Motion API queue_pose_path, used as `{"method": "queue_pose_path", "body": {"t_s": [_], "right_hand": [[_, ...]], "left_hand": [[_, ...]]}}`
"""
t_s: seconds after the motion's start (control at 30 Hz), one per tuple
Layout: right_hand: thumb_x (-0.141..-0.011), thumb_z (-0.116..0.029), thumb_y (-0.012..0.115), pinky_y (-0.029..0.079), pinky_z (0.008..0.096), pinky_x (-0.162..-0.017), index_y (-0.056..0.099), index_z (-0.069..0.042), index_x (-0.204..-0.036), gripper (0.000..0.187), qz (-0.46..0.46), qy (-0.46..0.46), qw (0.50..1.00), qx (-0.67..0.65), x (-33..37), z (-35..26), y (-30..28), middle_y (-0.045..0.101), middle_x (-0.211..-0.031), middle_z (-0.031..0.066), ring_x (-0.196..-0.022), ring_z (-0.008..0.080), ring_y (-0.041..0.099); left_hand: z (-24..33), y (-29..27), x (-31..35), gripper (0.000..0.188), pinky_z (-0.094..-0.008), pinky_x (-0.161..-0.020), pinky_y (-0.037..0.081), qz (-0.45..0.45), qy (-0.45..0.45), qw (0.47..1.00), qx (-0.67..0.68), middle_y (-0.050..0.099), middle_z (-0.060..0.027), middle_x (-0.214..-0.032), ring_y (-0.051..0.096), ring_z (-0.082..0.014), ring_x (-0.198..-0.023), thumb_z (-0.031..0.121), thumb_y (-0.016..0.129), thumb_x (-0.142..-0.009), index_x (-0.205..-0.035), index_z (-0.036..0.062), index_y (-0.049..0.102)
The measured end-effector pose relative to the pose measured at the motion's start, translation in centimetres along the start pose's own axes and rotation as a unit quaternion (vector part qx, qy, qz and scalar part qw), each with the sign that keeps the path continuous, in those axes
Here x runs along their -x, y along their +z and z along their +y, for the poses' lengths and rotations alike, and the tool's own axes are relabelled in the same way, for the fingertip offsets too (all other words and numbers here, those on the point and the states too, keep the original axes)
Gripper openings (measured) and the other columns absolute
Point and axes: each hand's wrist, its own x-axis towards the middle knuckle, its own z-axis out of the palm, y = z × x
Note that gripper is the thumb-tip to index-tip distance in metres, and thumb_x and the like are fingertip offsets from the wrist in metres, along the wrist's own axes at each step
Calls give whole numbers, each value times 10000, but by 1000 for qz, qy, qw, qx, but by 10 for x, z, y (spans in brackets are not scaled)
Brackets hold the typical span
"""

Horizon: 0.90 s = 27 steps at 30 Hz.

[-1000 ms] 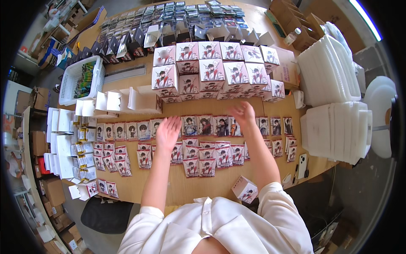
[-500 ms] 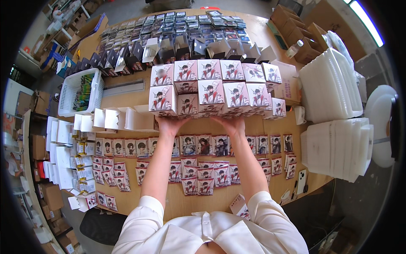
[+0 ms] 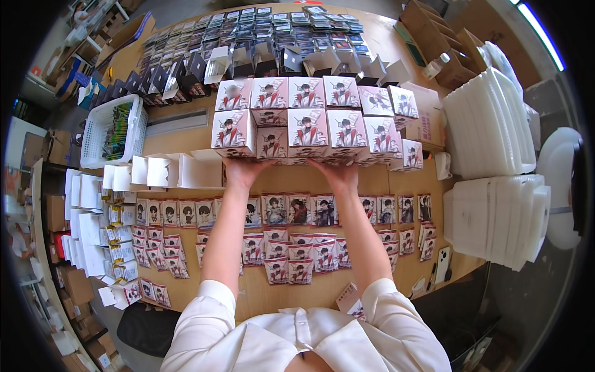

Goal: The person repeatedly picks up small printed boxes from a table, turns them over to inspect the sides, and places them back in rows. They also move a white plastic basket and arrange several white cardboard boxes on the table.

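Observation:
Both my arms reach forward to a stack of white-and-pink printed boxes (image 3: 307, 132) with a dark-haired character on them. My left hand (image 3: 243, 172) presses against the lower near side of the stack, thumb stretched inward. Opposite it, my right hand (image 3: 338, 176) does the same further right, its thumb also stretched out. The fingertips of both are partly hidden by the boxes. Beneath my forearms lie rows of small printed packets (image 3: 299, 271), pink-edged. One more printed box (image 3: 351, 302) lies close to my body.
Open white boxes (image 3: 201, 170) stand left of the stack, with more (image 3: 90, 220) at the left edge. A white basket (image 3: 90, 144) holds green packets. Open black boxes (image 3: 192, 77) line the back. White plastic trays (image 3: 493, 220), a phone (image 3: 442, 265) and a pen are at right.
The box stack and both my hands have shifted slightly away from me. The whole view has also moved a little. The hands keep the same pose against the boxes.

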Motion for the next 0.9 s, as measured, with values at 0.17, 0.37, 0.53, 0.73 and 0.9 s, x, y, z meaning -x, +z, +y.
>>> {"method": "queue_pose_path", "body": {"t_s": [0.17,0.37,0.53,0.73,0.9], "right_hand": [[-959,-614,353,-24,690,-1108,-18,-261,-1544,777,-26,-14,1000,5,5,4,3,-61,-1603,130,-1455,437,-54],[-933,-702,255,17,710,-1097,91,-189,-1547,817,58,-116,984,123,26,-58,-27,65,-1604,130,-1462,416,5],[-905,-752,96,68,754,-1059,114,-197,-1547,850,194,-253,915,246,48,-133,4,114,-1601,125,-1461,400,81],[-926,-727,175,128,787,-1030,142,-226,-1538,791,83,-208,942,251,28,-179,-8,174,-1584,114,-1444,421,139],[-955,-680,162,179,761,-1043,135,-173,-1538,773,97,-210,934,272,20,-168,2,154,-1581,146,-1440,424,145]], "left_hand": [[-1,-2,-3,872,-707,-1088,110,-11,8,1000,11,199,-159,-1572,162,-420,-1442,724,292,-896,-1535,141,182],[-29,-10,8,903,-689,-1105,120,-27,-16,999,-4,157,-164,-1578,146,-412,-1446,719,382,-872,-1537,144,172],[-52,14,5,802,-661,-1129,56,-77,-110,983,122,126,-167,-1591,75,-419,-1458,620,333,-944,-1537,108,161],[-71,32,-9,774,-711,-1089,-15,-70,-97,987,108,99,-167,-1598,48,-420,-1462,627,259,-952,-1542,137,153],[-65,28,-23,733,-732,-1074,-26,-23,-69,993,91,110,-184,-1591,46,-465,-1447,592,238,-970,-1533,125,181]]}}
